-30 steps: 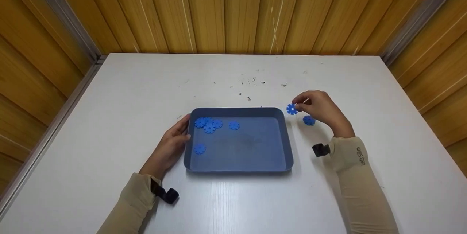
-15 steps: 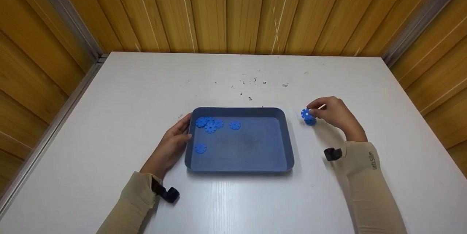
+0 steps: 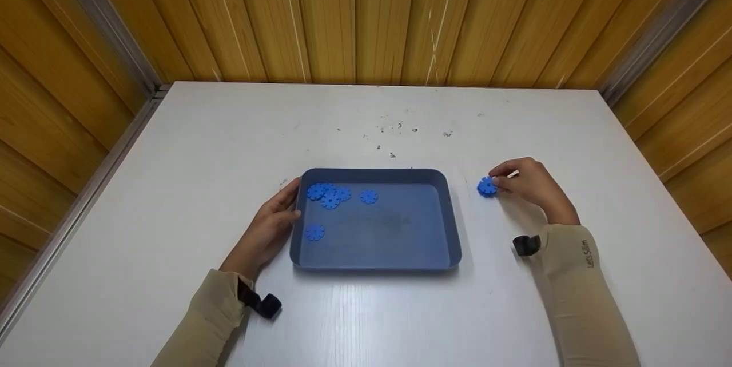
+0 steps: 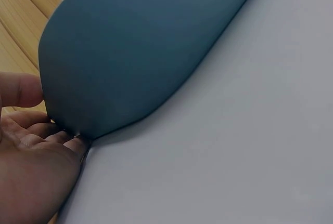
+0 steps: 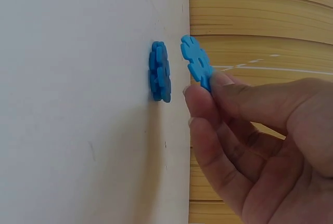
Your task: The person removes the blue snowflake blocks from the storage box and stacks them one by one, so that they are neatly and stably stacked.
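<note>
The right wrist view shows the right hand (image 5: 260, 141) pinching a blue notched disc (image 5: 195, 56) between thumb and fingers, its free part sticking out past the fingertips. The held disc is over the table, apart from a small stack of discs (image 5: 161, 70) that lies flat just beneath it. Seen from the head, the two overlap, to the right of a tray (image 3: 377, 268) and well apart from it. The left hand (image 3: 270, 224) grips that tray by its left side, fingers along the outer wall and thumb at the rim. Inside the tray, a cluster of discs (image 3: 330, 201) overlaps in the far left corner; a single disc (image 3: 369, 196) lies to the right of it, and another disc (image 3: 314, 232) sits nearer the person by the left wall. Beige sleeves (image 3: 577, 292) cover both forearms, with a black clip (image 3: 526, 246) at each wrist. The white table (image 3: 354, 321) has dark specks beyond the tray, and wood-patterned panels (image 3: 326, 18) stand behind it.
</note>
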`<state>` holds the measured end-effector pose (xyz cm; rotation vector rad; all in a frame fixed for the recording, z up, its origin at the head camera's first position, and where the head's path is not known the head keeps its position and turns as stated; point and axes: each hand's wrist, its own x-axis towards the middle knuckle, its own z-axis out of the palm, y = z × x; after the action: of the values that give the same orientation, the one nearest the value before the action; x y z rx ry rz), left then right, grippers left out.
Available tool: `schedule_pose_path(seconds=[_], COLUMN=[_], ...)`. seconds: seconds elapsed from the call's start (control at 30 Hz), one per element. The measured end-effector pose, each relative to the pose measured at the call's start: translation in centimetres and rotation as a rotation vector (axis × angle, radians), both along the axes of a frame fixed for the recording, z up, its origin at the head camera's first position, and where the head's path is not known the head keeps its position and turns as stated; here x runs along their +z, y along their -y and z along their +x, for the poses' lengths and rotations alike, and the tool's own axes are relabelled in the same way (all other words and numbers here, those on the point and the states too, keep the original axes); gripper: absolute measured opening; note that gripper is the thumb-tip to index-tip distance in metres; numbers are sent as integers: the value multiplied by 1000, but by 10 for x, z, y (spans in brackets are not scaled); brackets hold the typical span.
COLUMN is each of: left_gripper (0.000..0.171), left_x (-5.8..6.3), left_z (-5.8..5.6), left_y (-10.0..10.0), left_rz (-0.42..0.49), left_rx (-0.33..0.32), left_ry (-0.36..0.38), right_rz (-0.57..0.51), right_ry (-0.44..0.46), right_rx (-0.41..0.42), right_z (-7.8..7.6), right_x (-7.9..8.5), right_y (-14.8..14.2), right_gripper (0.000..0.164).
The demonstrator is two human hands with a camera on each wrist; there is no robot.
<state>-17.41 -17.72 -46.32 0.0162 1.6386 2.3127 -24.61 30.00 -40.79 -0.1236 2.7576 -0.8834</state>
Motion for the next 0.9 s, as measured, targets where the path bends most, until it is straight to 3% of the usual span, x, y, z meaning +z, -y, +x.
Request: schedule_pose_path(seconds=[0.9], left_gripper=[75], left_x=[1], left_z=[0], left_y=[-1], left_rz=[-11], left_rx=[-3], left_ry=[-16], right_rz=[-7], right_ry=[51], right_rx=[-14], right_z=[-1], right_x=[-7], right_y=[-4], right_gripper=[27])
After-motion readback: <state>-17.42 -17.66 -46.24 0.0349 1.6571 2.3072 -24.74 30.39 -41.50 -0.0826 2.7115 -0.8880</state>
